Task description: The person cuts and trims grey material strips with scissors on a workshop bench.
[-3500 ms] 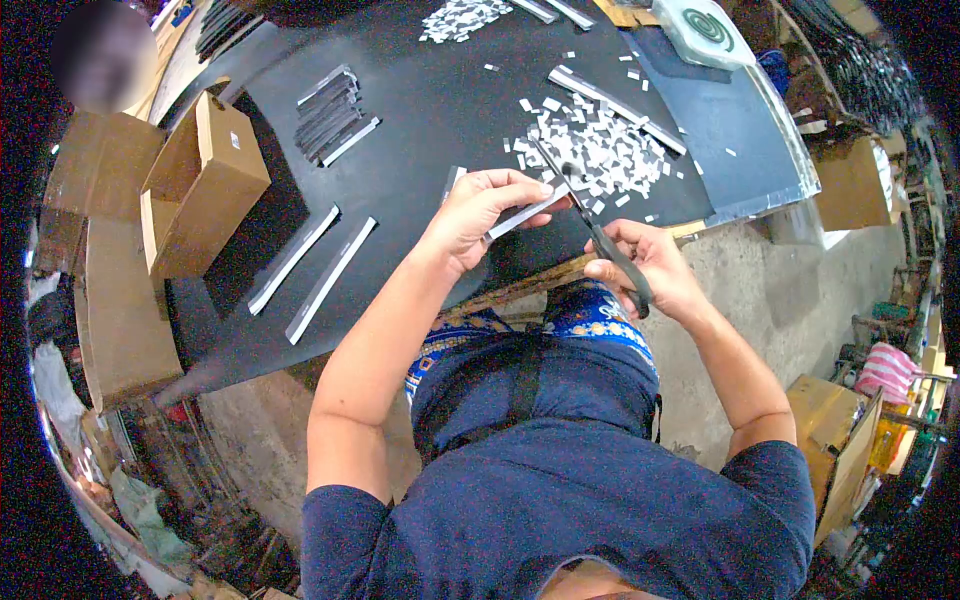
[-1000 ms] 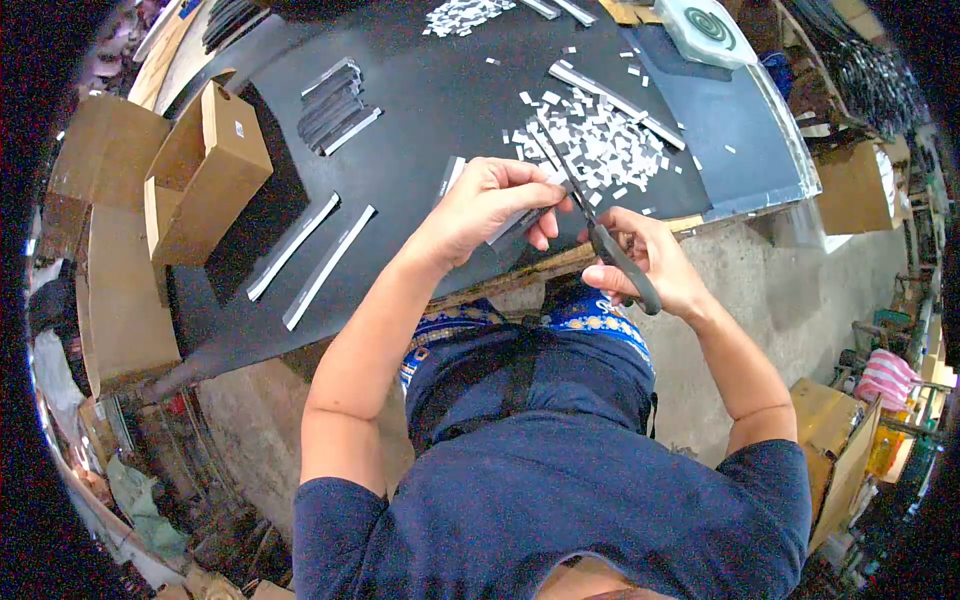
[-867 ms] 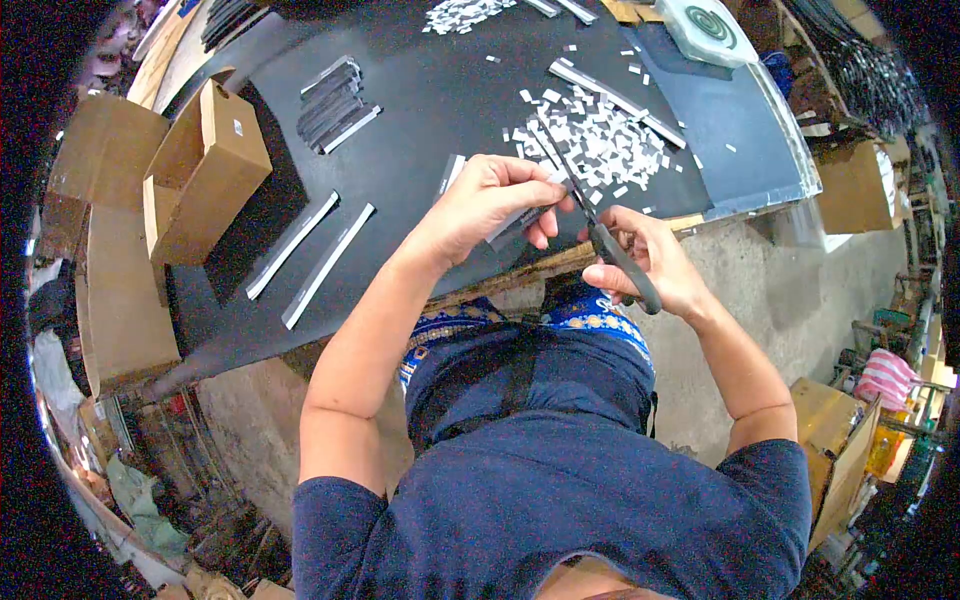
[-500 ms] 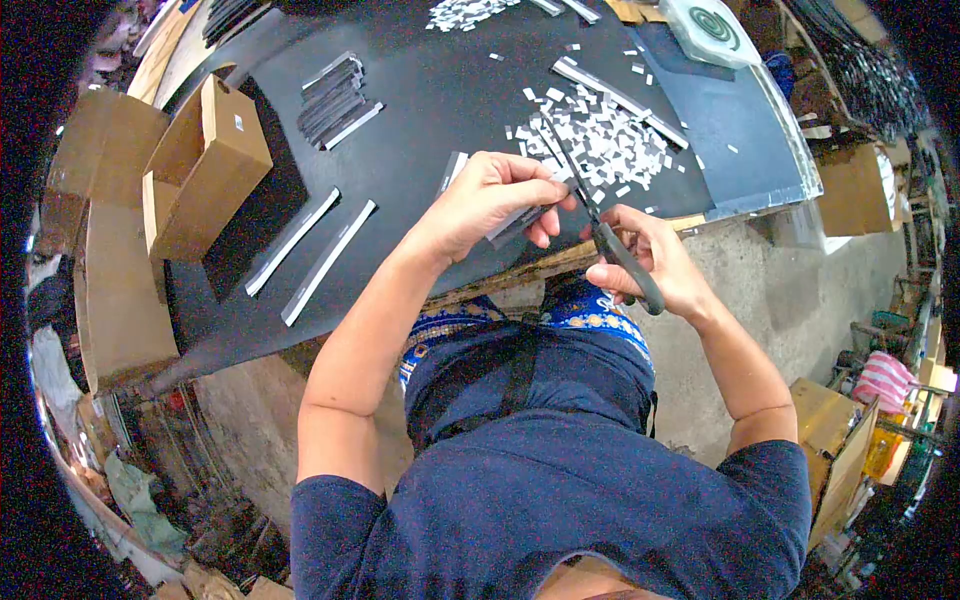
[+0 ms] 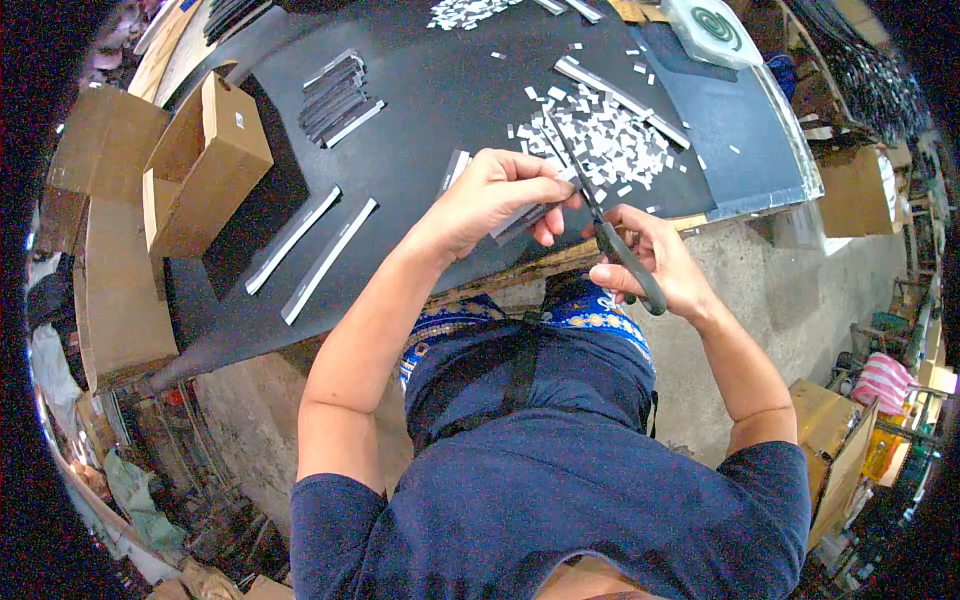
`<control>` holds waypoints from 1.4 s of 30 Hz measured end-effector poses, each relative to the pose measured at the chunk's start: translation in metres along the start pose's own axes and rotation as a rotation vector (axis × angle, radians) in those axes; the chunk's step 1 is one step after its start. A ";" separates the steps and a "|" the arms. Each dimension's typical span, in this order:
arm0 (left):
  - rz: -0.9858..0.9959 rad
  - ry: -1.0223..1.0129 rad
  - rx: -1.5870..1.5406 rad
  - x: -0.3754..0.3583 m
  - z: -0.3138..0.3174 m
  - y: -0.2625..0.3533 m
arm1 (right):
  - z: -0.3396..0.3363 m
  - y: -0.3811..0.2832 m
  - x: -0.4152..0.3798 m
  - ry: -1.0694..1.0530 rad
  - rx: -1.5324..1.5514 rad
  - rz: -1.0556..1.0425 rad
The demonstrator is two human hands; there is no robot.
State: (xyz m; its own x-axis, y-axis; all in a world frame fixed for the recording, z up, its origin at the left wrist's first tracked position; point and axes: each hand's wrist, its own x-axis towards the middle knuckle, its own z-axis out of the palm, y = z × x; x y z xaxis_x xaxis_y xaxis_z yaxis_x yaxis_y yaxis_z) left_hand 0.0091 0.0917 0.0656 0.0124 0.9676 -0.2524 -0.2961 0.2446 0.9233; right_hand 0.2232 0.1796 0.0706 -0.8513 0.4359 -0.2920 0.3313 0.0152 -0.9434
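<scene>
My left hand (image 5: 505, 195) pinches a dark strip with a pale edge (image 5: 516, 223), held over the front of the black table (image 5: 430, 90). In my right hand (image 5: 655, 262) is a pair of scissors (image 5: 628, 268) with black handles. Their blades point away from me, parted, and cross the end of the strip right at my left fingertips. Just beyond the blades lies a heap of small white and grey cut pieces (image 5: 625, 140). Part of another strip (image 5: 455, 170) shows behind my left wrist.
Two strips (image 5: 310, 255) lie at the left, near a stack of dark strips (image 5: 340, 95). An open cardboard box (image 5: 215, 165) stands at the left edge. Another long strip (image 5: 620, 100) lies across the heap. A plastic container with a green coil (image 5: 712, 30) sits far right.
The scissors blades have shifted slightly at the strip's end, and a pale tip now shows by my left fingertips. Both hands otherwise stay almost in place.
</scene>
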 end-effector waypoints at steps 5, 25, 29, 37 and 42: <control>-0.007 0.000 -0.028 0.000 0.000 0.001 | -0.001 0.001 0.000 0.003 0.001 -0.005; 0.008 -0.002 0.064 0.002 0.001 0.000 | -0.002 0.003 0.000 -0.003 0.006 0.018; 0.006 -0.013 0.055 0.003 -0.001 -0.001 | -0.002 0.003 0.000 0.001 -0.020 0.017; -0.003 -0.029 0.060 0.009 -0.006 -0.001 | -0.001 0.001 0.002 0.035 0.036 -0.008; -0.014 -0.041 0.013 0.015 -0.010 -0.005 | -0.002 -0.006 0.002 0.032 0.122 0.099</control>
State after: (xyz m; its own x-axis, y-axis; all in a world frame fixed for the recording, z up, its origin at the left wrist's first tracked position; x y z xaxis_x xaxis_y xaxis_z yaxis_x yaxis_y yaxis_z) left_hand 0.0014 0.1041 0.0540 0.0557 0.9659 -0.2530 -0.2837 0.2583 0.9235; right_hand 0.2207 0.1825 0.0762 -0.8027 0.4587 -0.3812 0.3595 -0.1379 -0.9229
